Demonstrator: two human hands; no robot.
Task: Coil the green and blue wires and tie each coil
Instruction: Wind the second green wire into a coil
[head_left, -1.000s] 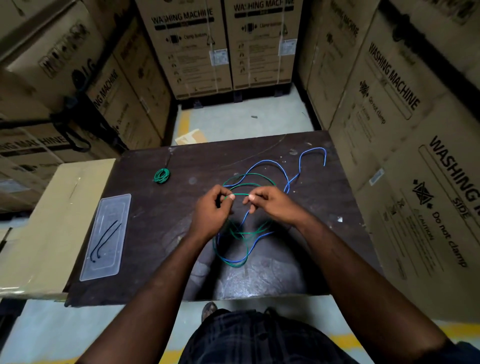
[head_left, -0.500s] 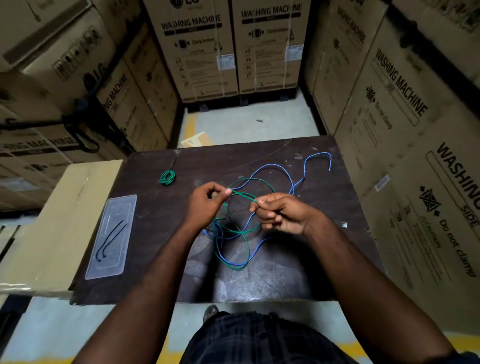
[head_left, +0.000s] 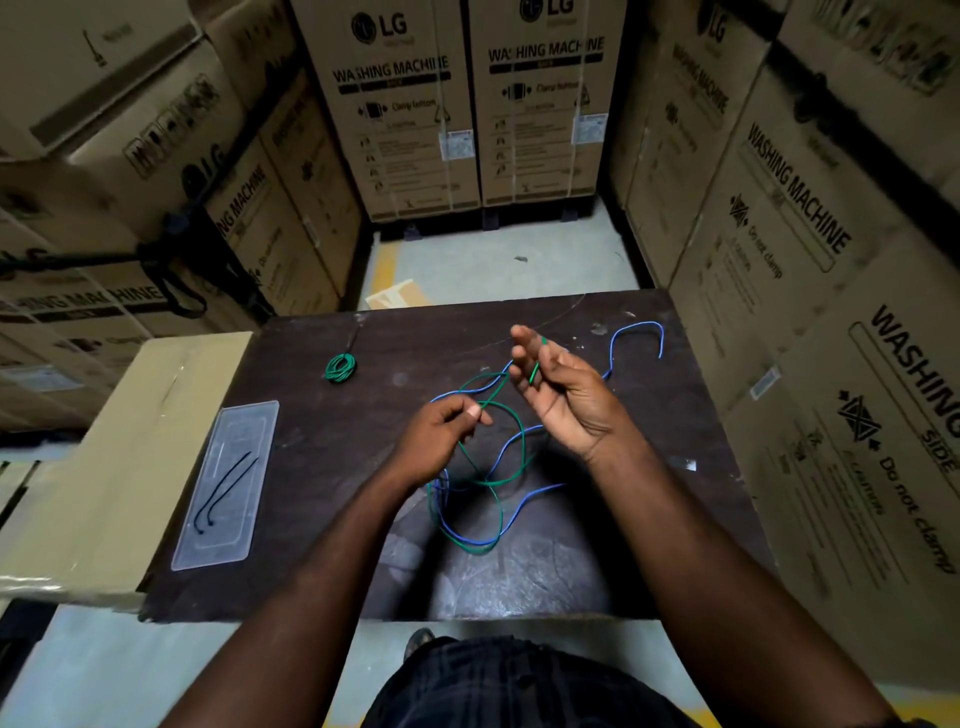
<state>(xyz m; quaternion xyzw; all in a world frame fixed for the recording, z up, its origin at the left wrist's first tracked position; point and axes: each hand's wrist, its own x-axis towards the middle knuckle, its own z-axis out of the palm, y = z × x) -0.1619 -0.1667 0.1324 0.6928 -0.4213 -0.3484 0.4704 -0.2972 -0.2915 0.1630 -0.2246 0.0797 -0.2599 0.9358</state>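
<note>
A loose green wire (head_left: 511, 470) and a loose blue wire (head_left: 631, 328) lie tangled in open loops on the dark table (head_left: 322, 467). My left hand (head_left: 439, 434) pinches the green wire between thumb and forefinger, just above the table. My right hand (head_left: 563, 397) is raised with the palm turned towards me. It holds the free end of the green wire among its fingers, and the tip sticks up past them. The blue wire's far end curves off to the back right. A small, finished green coil (head_left: 340, 368) rests at the back left.
A clear plastic tray (head_left: 208, 545) with two black ties (head_left: 226, 483) lies at the table's left side. A cardboard sheet (head_left: 104, 467) adjoins the left edge. Tall washing machine cartons (head_left: 810, 322) wall in the table on the left, right and back.
My right hand has lifted away from the left and turned palm-up, drawing the green wire's end up and back. My left hand has moved slightly down and keeps its pinch.
</note>
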